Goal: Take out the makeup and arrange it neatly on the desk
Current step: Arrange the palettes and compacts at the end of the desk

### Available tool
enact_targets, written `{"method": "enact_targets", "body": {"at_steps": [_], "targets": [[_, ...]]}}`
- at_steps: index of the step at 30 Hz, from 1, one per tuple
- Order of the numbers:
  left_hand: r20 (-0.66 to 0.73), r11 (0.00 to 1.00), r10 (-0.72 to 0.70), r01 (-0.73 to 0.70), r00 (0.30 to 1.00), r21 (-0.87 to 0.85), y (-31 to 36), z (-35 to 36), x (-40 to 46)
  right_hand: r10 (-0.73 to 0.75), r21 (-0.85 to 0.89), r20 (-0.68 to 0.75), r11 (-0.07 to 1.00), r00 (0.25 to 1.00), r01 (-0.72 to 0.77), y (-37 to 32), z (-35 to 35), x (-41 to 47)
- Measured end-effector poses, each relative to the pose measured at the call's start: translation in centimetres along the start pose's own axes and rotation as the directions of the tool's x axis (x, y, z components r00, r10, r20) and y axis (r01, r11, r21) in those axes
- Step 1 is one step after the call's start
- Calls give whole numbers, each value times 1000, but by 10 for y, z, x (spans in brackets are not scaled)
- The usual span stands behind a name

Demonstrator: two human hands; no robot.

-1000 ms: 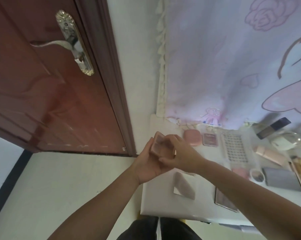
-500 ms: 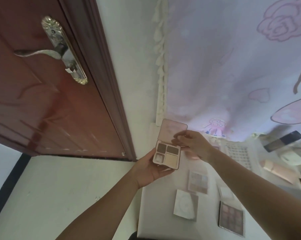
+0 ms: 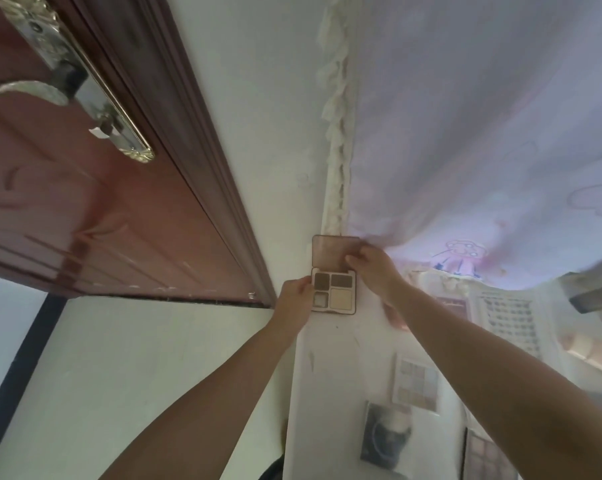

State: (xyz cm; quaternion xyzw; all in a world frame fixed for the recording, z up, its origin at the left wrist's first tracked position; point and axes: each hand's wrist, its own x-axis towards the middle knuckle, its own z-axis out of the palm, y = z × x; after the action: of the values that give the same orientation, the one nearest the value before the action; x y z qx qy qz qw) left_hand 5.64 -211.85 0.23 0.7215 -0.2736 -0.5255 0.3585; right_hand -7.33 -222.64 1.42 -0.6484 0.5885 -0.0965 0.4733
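Nearest the camera, two bare forearms are seen reaching forward over the near end of a white desk [image 3: 330,393]. On that near part of the desk, three flat makeup items are laid out, all blurred: a dark square case [image 3: 386,434], a pale palette with a grid of pans [image 3: 415,382] just beyond it, and a darker palette [image 3: 483,459] at the lower right, partly hidden by the right forearm.

Farther along, at the desk's far left corner, an open palette [image 3: 333,289] is held by both hands. Its base, with four pans in brown, grey and cream, is gripped at the left edge by the left hand [image 3: 294,296], the thumb lying on the rim and the fingers tucked beneath. Its lid [image 3: 330,252] is raised behind the base and is pinched at the right corner by the fingers of the right hand [image 3: 375,268]. Whether the base is resting on the desk or is held just above it cannot be told.

To the right, a white perforated tray [image 3: 507,320] and other blurred items are seen. Beyond them a pale lilac curtain [image 3: 483,133] with a lace edge is hung, and to the left a white wall [image 3: 258,116] and a reddish-brown door [image 3: 85,220] with a metal handle [image 3: 26,90] are seen.
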Motion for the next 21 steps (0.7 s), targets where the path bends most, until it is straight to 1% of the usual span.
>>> {"method": "enact_targets", "body": {"at_steps": [4, 8, 10, 11, 12, 13, 14, 15, 16, 17, 18, 19, 20, 21], "targets": [[-1, 1000, -12, 12, 1000, 27, 3, 1, -4, -11, -63, -35, 998, 999, 8, 2, 0, -5], [-10, 996, -34, 35, 999, 83, 12, 1, -25, -16, -18, -57, 1000, 998, 15, 1, -8, -22], [-84, 992, -11, 22, 996, 126, 5, 4, -44, -43, -75, -84, 996, 996, 36, 5, -16, -43], [-98, 990, -6, 19, 995, 139, -1, 8, -57, -86, -154, -100, 986, 991, 70, 9, -20, -58], [-68, 988, -14, 25, 998, 154, -9, 13, -71, -148, -244, -110, 963, 983, 117, 15, -24, -75], [1, 984, -32, 31, 999, 175, -20, 20, -85, -202, -306, -83, 937, 976, 168, 22, -26, -94], [92, 976, -62, 41, 994, 212, -29, 28, -97, -236, -330, -14, 919, 972, 218, 31, -26, -115], [185, 963, -90, 38, 979, 267, -38, 36, -109, -247, -347, 90, 900, 965, 263, 42, -23, -137], [252, 943, -96, 7, 963, 332, -46, 43, -119, -240, -389, 193, 872, 952, 298, 55, -19, -159], [291, 922, -79, -41, 954, 385, -51, 49, -127, -235, -447, 256, 831, 938, 330, 70, -13, -179], [302, 903, -53, -84, 952, 421, -54, 54, -133, -240, -538, 301, 757, 923, 372, 86, -7, -196], [302, 898, -30, -106, 953, 426, -55, 57, -138, -271, -621, 347, 652, 898, 436, 102, 0, -208], [304, 905, -24, -109, 952, 412, -56, 59, -141, -270, -693, 384, 548, 883, 468, 117, 7, -218], [314, 913, -28, -103, 949, 394, -58, 60, -144, -264, -750, 390, 464, 882, 471, 127, 13, -224]]}}
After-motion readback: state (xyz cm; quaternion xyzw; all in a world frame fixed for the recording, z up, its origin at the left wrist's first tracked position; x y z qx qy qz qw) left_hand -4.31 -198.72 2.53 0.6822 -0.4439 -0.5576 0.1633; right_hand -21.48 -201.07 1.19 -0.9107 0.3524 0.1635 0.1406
